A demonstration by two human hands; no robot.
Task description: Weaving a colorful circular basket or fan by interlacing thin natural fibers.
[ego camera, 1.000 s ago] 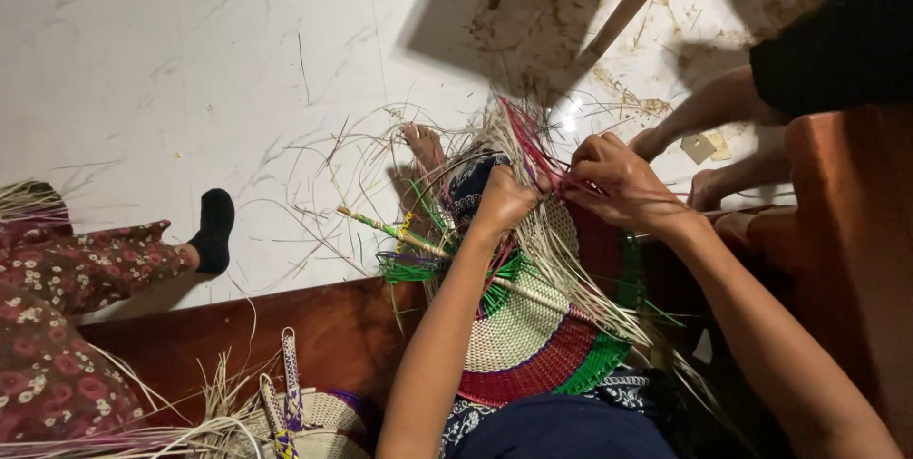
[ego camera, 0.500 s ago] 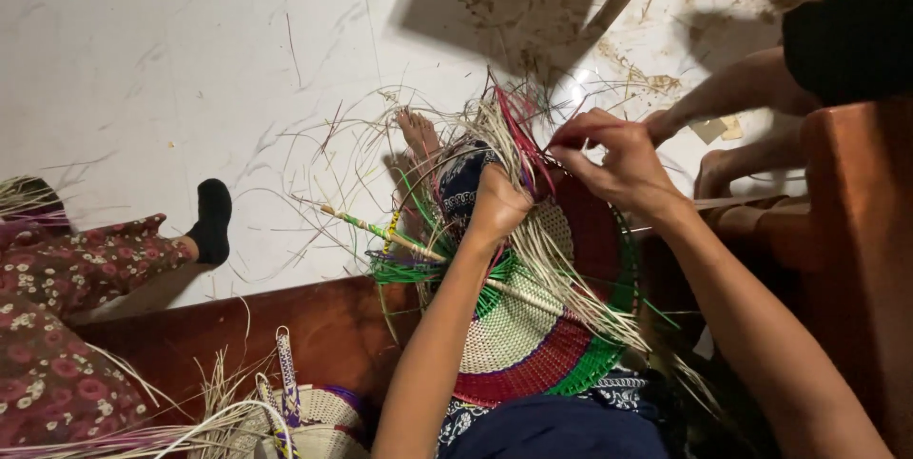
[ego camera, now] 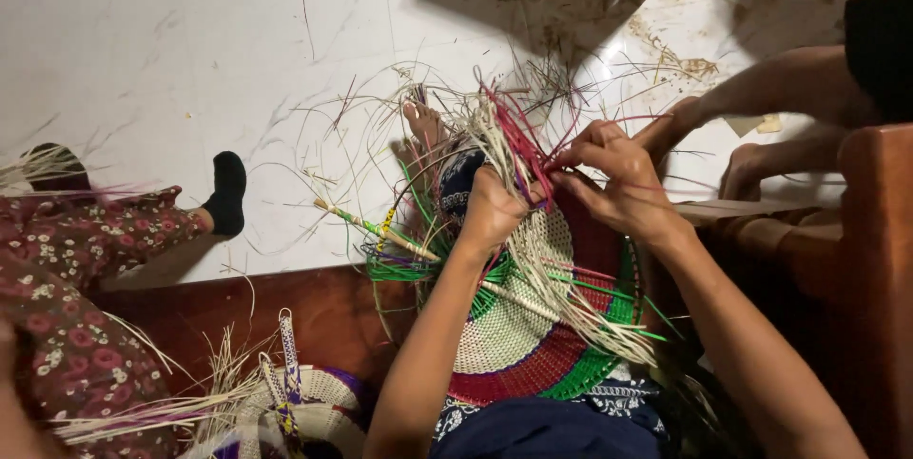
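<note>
Woven mat (ego camera: 533, 345) is sitting in the person's lap, round-ish, with cream in the middle, then red and green bands toward the edge, and loose straw strands (ego camera: 495, 136) sticking out everywhere at the top. Left hand (ego camera: 493, 212) is closed tight around a bundle of those pale strands right at the upper edge of the mat, fingers curled in, basically a fist. Right hand (ego camera: 618, 178) is just beside it, fingers pinched narrow on a few red strands (ego camera: 518, 140), thumb and fingertips pressed together. The two hands are nearly touching.

A stick wrapped in green and yellow (ego camera: 371, 226) pokes out to the left from under the mat, over the white tiled floor (ego camera: 190, 59). The person's bare foot (ego camera: 423, 126) shows past the strands.

Off to the left someone in flowery red clothing (ego camera: 67, 307) sits with a black sock (ego camera: 228, 193) on the floor. Bottom left there's another woven piece (ego camera: 314, 402) with loose straw around it. Top right, another person's bare arm (ego camera: 770, 88) reaches down near a wooden seat (ego camera: 856, 250). No packages or labels in sight.
</note>
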